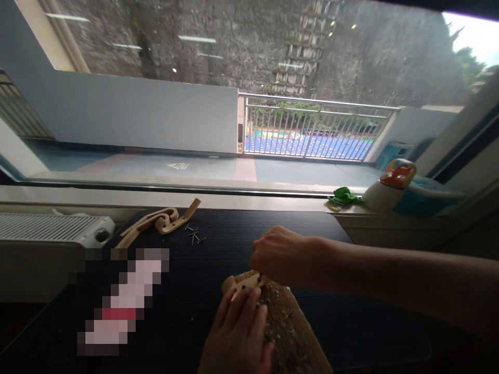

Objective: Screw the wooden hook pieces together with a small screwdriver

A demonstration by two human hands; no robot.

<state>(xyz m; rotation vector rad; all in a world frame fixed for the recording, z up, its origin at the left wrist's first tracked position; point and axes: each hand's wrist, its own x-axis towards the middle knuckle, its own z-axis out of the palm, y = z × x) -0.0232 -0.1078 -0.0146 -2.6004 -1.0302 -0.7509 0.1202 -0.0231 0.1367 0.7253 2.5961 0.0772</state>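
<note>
A rough wooden block (pixel 296 327) lies on the black table, its top flecked with small bits. At its far end sits a pale wooden strip (pixel 249 283) with a curled end and dark holes. My left hand (pixel 241 332) rests on the strip and block with its fingers stretched out flat. Just above the strip's right end, my right hand (pixel 278 257) is closed in a fist. A small dark spot shows beneath that fist; what the fingers hold is hidden. Curled wooden strips (pixel 167 221) lie farther back on the left, beside several loose screws or nails (pixel 194 234).
The black table (pixel 218 254) ends at a window sill (pixel 249 202). A white radiator (pixel 58 228) stands at the left. On the sill at right are a green cloth (pixel 345 196) and a white kettle-like jug (pixel 384 195). A pixelated patch covers part of the table's left side.
</note>
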